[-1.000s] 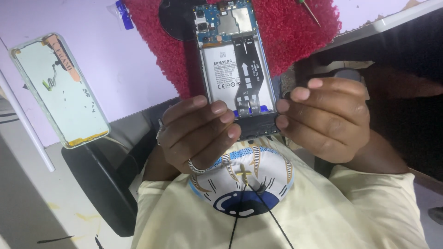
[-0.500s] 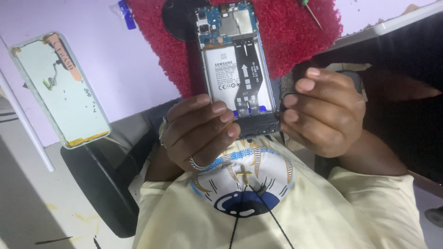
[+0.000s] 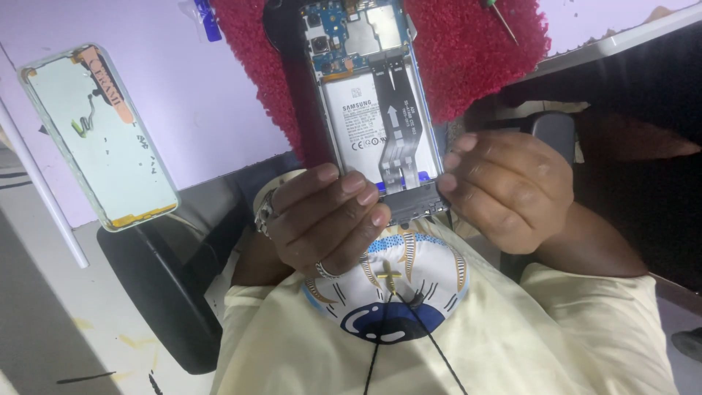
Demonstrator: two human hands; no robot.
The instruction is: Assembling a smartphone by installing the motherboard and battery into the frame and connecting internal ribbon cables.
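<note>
The opened phone is held upright in front of the person's chest, its lower end clamped between both hands and its upper end reaching the top of the view. The left hand grasps the lower left corner, fingers curled against the edge; two rings are visible on this hand. The right hand grasps the lower right corner, fingers bent around the frame.

The phone's back cover is off. Visible inside:
- a blue circuit board with camera modules across the upper part;
- a pale grey rectangular battery in the middle, bearing a white label with dark print;
- a black flat ribbon with a white arrow mark, running down the right half of the battery.

Behind the phone lies a red textured mat on the lilac table, extending to the table's near edge. A screwdriver with a green handle rests at the mat's far right part. A detached back cover, pale green inside with an orange strip near one end, lies at the table's left, overhanging the near edge.
</note>
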